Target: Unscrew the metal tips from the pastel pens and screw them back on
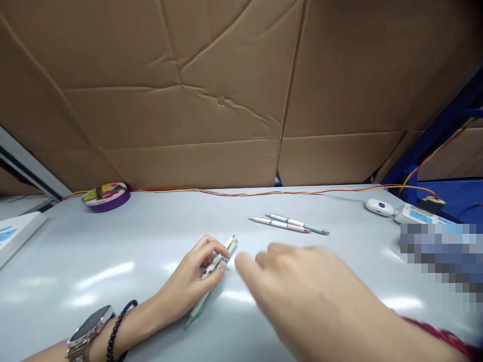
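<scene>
My left hand [196,274] rests low over the table with thumb and fingers closed around pens. The top end of a pale yellow pen [229,241] sticks out past the fingers. Alongside it lies a light green pen [206,303], whose lower part shows below the palm. How many pens are in the grip is partly hidden. To the right of them, my right hand [302,281] hovers in a motion blur, back of the hand up, its fingertips mostly hidden. Beyond it, a pink-and-white pen [279,224] and a light blue pen [298,223] lie side by side.
A purple tape roll [107,198] sits at the back left. Red and yellow wires [241,194] run along the rear edge before a cardboard wall [188,115]. A power strip [418,214] with a white plug-in device [379,207] lies at right; a white box [18,229] stands left.
</scene>
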The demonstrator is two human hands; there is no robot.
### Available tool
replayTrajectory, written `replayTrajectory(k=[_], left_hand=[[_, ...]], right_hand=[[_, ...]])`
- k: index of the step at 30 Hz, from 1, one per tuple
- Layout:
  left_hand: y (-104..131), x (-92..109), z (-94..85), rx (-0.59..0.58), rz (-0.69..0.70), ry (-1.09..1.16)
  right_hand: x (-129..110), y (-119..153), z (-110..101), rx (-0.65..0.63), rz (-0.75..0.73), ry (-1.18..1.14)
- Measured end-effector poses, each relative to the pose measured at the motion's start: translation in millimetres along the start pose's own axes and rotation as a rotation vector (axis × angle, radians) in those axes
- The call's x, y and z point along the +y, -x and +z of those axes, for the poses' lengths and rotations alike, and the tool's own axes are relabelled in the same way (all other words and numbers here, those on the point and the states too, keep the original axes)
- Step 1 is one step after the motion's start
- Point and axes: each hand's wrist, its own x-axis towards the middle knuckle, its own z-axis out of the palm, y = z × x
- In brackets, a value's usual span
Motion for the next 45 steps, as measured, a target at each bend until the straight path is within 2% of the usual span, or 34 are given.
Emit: replayTrajectory(k=[1,2,4,8,13,23,28,30,32,34,36,38,41,43,45], left_hand=[[0.4,1.1,0.2,-0.009,0.01,-0.022],[0.6,2.3,0.3,-0.018,0.02,-0.042],[0.7,4.3,0.5,-0.031,0.031,-0.067],[0.2,4.4,1.1,-0.023,0.041,-0.069],[-0.4,2.1,0.8,0.007,0.01,-0.076],[-0.8,-0.6,0.0,0.047,0.015,-0.054],[0.2,-2.9,0.9,0.101,0.061,-0.06],[2.6,-2.1,1.0,0.196,0.146,-0.072],[6.3,-1.0,1.0,0.322,0.292,-0.1],[10.8,-0.5,1.2,0.373,0.427,-0.097],[16.0,-0.5,1.6,0.302,0.488,-0.002],[21.6,0.0,2.6,0.188,0.475,0.174],[29.5,5.3,4.5,-0.02,0.312,0.418],[33.5,12.4,5.9,-0.145,0.187,0.494],[35.8,20.7,7.2,-0.206,0.09,0.518]], right_hand=[[10.4,-10.8,-4.6,-0.074,0.076,0.044],[22.4,-21.8,-7.7,-0.35,0.282,0.15],[47.6,-40.6,-8.2,-0.483,0.405,0.213],[80.9,-54.5,5.1,-0.691,0.54,0.241],[84.6,-52.0,15.4,-0.775,0.576,0.225],[90.9,-55.7,24.0,-0.672,0.563,0.121],[94.6,-53.4,6.0,-0.477,0.413,-0.068],[93.9,-50.9,-6.3,-0.398,0.345,-0.164],[90.6,-47.1,-18.1,-0.349,0.279,-0.306],[83.2,-42.6,-27.2,-0.3,0.227,-0.457],[71.1,-39.0,-32.1,-0.261,0.161,-0.56],[54.7,-37.2,-32.0,-0.249,0.067,-0.579],[27.6,-38.0,-24.3,-0.177,-0.055,-0.506],[12.6,-39.2,-16.7,-0.11,-0.118,-0.459],[2.9,-39.0,-9.4,-0.056,-0.113,-0.466]])
